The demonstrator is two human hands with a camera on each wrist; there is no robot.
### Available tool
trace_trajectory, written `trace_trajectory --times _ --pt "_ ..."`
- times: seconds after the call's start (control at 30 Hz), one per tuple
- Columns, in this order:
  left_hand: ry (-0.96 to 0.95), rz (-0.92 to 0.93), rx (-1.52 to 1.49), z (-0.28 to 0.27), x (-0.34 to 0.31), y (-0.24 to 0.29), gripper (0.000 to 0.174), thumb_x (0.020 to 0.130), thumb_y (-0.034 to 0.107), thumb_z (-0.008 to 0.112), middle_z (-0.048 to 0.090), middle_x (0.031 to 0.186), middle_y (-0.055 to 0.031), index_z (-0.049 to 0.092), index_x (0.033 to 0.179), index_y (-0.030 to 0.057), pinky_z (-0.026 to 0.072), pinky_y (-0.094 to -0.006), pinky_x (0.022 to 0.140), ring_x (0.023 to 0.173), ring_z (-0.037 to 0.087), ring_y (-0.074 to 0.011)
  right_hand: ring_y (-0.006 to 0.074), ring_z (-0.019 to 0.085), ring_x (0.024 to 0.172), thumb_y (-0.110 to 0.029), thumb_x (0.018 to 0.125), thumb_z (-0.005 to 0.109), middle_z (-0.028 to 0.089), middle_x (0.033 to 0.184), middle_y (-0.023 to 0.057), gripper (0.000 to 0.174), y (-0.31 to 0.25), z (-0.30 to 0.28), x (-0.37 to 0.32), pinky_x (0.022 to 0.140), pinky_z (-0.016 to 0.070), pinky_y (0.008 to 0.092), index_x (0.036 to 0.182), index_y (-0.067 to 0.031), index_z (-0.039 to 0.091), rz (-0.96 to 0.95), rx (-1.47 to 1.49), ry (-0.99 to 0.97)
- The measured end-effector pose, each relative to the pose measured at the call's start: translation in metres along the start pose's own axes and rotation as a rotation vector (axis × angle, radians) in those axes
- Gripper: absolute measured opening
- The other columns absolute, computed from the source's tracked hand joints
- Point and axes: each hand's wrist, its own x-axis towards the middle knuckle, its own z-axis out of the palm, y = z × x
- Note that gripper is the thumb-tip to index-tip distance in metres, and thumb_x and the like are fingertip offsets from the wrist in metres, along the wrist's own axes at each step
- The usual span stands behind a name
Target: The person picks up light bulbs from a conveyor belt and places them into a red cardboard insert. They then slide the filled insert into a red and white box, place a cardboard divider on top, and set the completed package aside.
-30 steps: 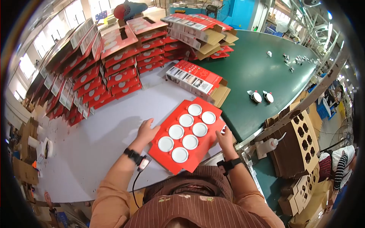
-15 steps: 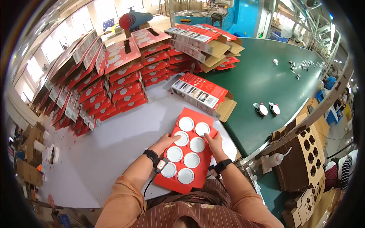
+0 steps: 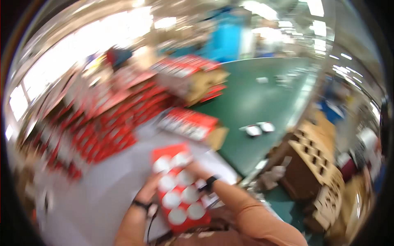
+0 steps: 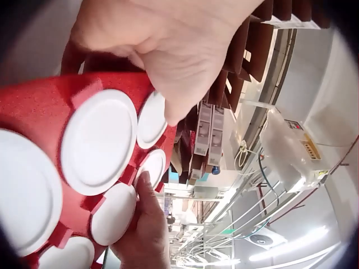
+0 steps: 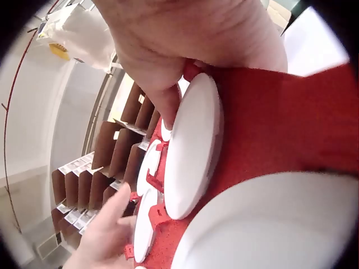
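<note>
Both hands hold a red tray (image 3: 170, 150) set with two rows of white discs (image 3: 171, 199), at the near side of the pale counter (image 3: 102, 192), just in front of the person's body. The left hand (image 4: 162, 50) pinches the tray's left edge, thumb against the front face and fingers partly hidden behind it. The right hand (image 5: 196, 33) grips the right edge toward the far end, its thumb lying on a disc and its other fingers mostly out of sight. Beyond the tray lies a red-and-white box (image 3: 191, 125) with an open brown flap, and stacked red cartons (image 3: 106, 127) fill the far left. On the green counter (image 3: 234, 102) to the right, two small white pieces (image 3: 253, 130) sit side by side, blurred.
</note>
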Motion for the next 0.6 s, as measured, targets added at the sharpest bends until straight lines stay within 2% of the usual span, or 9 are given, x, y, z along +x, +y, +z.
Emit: trace_trajectory --times 0.03,0.07,0.1,0.13,0.2,0.4,0.5,0.57,0.6 --pt "0.096 -0.054 -0.03 -0.012 0.023 -0.012 0.046 0.093 0.031 0.052 0.054 0.124 -0.0086 0.047 0.129 0.0024 0.045 -0.0338 0.094 0.112 0.054 -0.0185 0.0322 0.058 0.098 -0.032 0.081 0.06 0.062 0.104 0.0158 0.037 -0.003 0.013 0.01 0.089 0.0429 0.042 0.114 -0.0147 0.061 0.151 0.116 -0.054" --pt "0.176 0.035 -0.016 -0.015 0.032 -0.018 0.044 0.093 0.03 0.052 0.055 0.121 -0.0098 0.049 0.125 -0.0001 0.0473 -0.0349 0.091 0.11 0.055 -0.0203 0.0332 0.058 0.096 -0.038 0.082 0.062 0.062 0.105 0.0212 0.044 0.002 0.043 0.022 0.087 0.0436 0.0426 0.111 -0.0049 0.06 0.271 0.327 -0.085" --pt "0.377 0.008 0.096 -0.047 0.052 -0.049 0.043 0.092 0.029 0.055 0.057 0.117 -0.011 0.052 0.122 -0.0026 0.0483 -0.0348 0.089 0.107 0.056 -0.021 0.0312 0.06 0.091 -0.044 0.079 0.066 0.063 0.101 0.0224 0.055 -0.031 -0.01 0.003 0.081 0.0464 0.0425 0.109 0.0022 0.059 0.647 0.99 0.127" --pt "0.458 0.058 0.183 -0.05 0.057 -0.051 0.043 0.091 0.027 0.057 0.059 0.114 -0.0107 0.053 0.119 -0.0048 0.0491 -0.0339 0.084 0.102 0.058 -0.0194 0.0205 0.061 0.09 -0.04 0.076 0.07 0.064 0.104 0.016 0.059 -0.036 -0.015 0.007 0.077 0.0494 0.0342 0.114 0.0029 0.058 0.661 1.211 0.238" --pt "0.631 0.055 0.306 -0.026 0.054 -0.043 0.043 0.088 0.027 0.06 0.061 0.109 -0.0123 0.056 0.113 -0.0081 0.0491 -0.0339 0.077 0.093 0.059 -0.0198 0.0205 0.062 0.087 -0.037 0.077 0.07 0.064 0.101 0.0145 0.056 -0.03 -0.028 0.005 0.074 0.0502 0.0331 0.114 0.0029 0.058 0.73 1.429 0.226" --pt "0.548 0.001 0.311 -0.027 0.074 -0.06 0.04 0.088 0.023 0.06 0.062 0.107 -0.0118 0.056 0.113 -0.0082 0.0468 -0.0343 0.082 0.095 0.059 -0.0204 0.0259 0.064 0.08 -0.044 0.074 0.069 0.066 0.093 0.0181 0.064 -0.01 -0.024 -0.007 0.067 0.0504 0.035 0.106 0.0106 0.06 0.785 1.323 0.291" --pt "0.519 0.005 0.319 -0.023 0.079 -0.064 0.044 0.086 0.017 0.061 0.054 0.121 -0.0149 0.05 0.122 -0.0064 0.045 -0.0337 0.088 0.106 0.055 -0.0226 0.0256 0.064 0.08 -0.044 0.074 0.069 0.066 0.091 0.018 0.062 -0.012 -0.034 -0.023 0.066 0.0505 0.0349 0.104 0.0096 0.061 0.8 1.265 0.259" --pt "0.584 0.302 0.401 -0.024 0.085 -0.063 0.057 0.081 0.009 0.063 0.035 0.139 -0.0186 0.04 0.132 -0.0023 0.0374 -0.0351 0.1 0.124 0.041 -0.0273 0.025 0.064 0.079 -0.044 0.075 0.069 0.066 0.09 0.0174 0.061 -0.015 -0.041 -0.031 0.067 0.0503 0.0349 0.104 0.0091 0.062 0.749 1.427 0.34" --pt "0.585 0.296 0.403 -0.026 0.086 -0.06 0.057 0.081 0.009 0.063 0.035 0.139 -0.0186 0.04 0.132 -0.0023 0.0374 -0.0351 0.1 0.124 0.041 -0.0273 0.025 0.064 0.079 -0.044 0.075 0.069 0.066 0.09 0.0174 0.061 -0.018 -0.049 -0.034 0.067 0.0503 0.0349 0.104 0.0091 0.062 0.753 1.432 0.338"
